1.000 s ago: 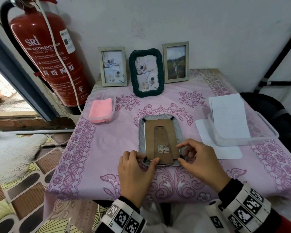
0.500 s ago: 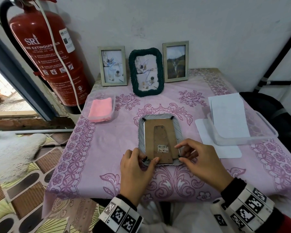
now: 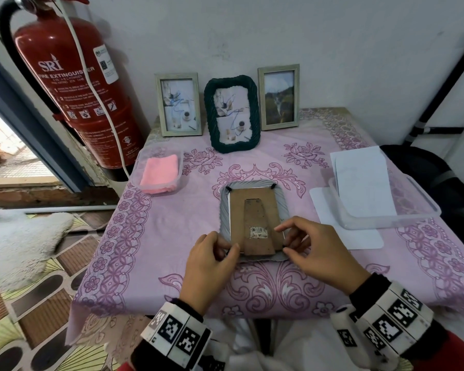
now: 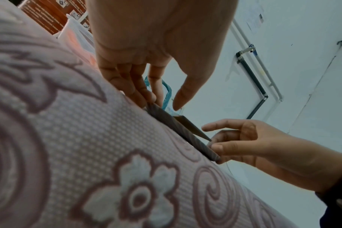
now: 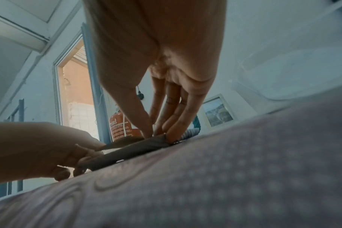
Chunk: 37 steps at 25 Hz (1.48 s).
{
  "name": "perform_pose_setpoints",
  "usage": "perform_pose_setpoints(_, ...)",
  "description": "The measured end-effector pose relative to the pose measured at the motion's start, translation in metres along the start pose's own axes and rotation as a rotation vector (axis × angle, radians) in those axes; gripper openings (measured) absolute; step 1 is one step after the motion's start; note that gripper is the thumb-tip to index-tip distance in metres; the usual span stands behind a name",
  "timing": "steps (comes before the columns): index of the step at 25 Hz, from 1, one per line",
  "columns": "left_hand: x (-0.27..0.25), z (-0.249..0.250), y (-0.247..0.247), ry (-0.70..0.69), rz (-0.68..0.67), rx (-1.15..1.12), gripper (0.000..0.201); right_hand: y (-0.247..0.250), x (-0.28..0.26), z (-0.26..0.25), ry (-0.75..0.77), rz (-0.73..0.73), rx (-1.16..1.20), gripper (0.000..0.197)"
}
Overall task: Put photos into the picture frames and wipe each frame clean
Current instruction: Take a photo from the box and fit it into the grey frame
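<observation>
A grey ribbed picture frame lies face down on the pink tablecloth, its brown backing board with stand and barcode sticker facing up. My left hand pinches the near-left corner, thumb on top and fingers curled at the edge. My right hand pinches the near-right corner, index finger reaching over the board. In the left wrist view, the left hand and right hand flank the frame's near edge. The right wrist view shows the right hand and the left hand on the frame.
Three frames with photos stand against the back wall: pale, dark green, pale. A folded pink cloth sits in a clear tub at left. A clear tub with white sheets stands at right. A red fire extinguisher stands beyond the left edge.
My left thumb has slid left from the backing board's bottom edge to the frame's corner. The right hand has barely shifted. The frame stays in place.
</observation>
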<state>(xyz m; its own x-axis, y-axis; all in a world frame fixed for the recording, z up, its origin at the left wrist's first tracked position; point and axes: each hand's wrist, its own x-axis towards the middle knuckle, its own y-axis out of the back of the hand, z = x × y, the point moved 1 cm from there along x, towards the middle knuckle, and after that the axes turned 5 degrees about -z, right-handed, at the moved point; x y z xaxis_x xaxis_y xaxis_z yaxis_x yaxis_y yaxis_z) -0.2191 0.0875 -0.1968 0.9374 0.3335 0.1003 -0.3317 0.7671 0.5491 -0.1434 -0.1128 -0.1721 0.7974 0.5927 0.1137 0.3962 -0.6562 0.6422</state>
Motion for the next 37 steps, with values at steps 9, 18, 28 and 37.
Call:
perform_pose_setpoints(9, 0.002, -0.005, 0.008, 0.09, 0.086, -0.112, 0.014, -0.005, 0.002, -0.002, -0.011, 0.066, -0.044, 0.023)
perform_pose_setpoints(18, 0.011, 0.0, 0.004, 0.187, 0.013, -0.347, 0.009, -0.012, 0.019, -0.018, 0.027, -0.072, -0.154, 0.023)
perform_pose_setpoints(28, 0.009, 0.053, 0.008, -0.127, -0.029, -0.729, 0.014, 0.013, 0.048, -0.06, 0.069, 0.247, 0.1, 0.024)
perform_pose_setpoints(37, 0.016, 0.079, 0.005, -0.515, 0.056, -0.294, 0.019, 0.032, 0.059, -0.085, 0.166, 0.426, 0.548, 0.011)
